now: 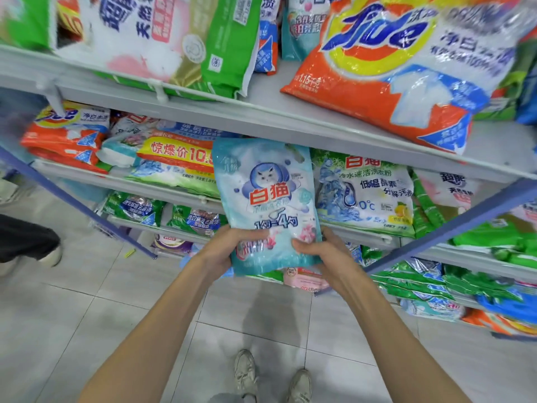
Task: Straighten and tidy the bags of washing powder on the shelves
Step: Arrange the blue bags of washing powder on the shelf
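Blue bag (pixel 266 196) with a cat on it hangs in front of the grey shelf (pixel 290 123). The left hand (pixel 228 250) and right hand (pixel 324 253) hold its bottom, fingers (pixel 303 246) curled round it. Best keep it upright and slide it in gently.

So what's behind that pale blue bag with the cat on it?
The left hand and right hand hold the blue bag before a shelf. Behind it, a yellow-banner bag shows at one side, a green-and-white bag at the other. What lies directly behind is covered.
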